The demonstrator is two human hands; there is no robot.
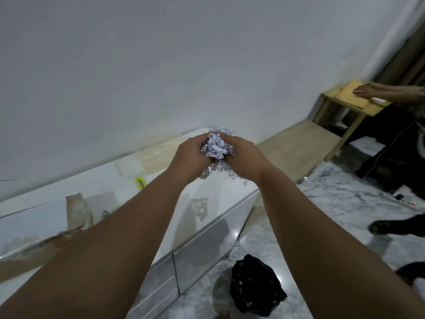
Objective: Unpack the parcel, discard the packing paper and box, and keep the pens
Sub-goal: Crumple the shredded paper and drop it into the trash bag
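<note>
A wad of white shredded packing paper (216,147) is squeezed between both my hands, held out in front of me above the white cabinet top (96,187). My left hand (189,157) curls round its left side and my right hand (241,157) round its right side. Loose strips hang below my hands. The opened cardboard box (76,217) with torn brown flaps lies at the lower left, partly hidden by my left forearm. No pens are in view.
A yellow-green utility knife (140,182) lies on the cabinet top. A black bag (255,286) sits on the marble floor below my arms. At the right, another person's hand (365,90) rests on a brown envelope on a small wooden table (345,104).
</note>
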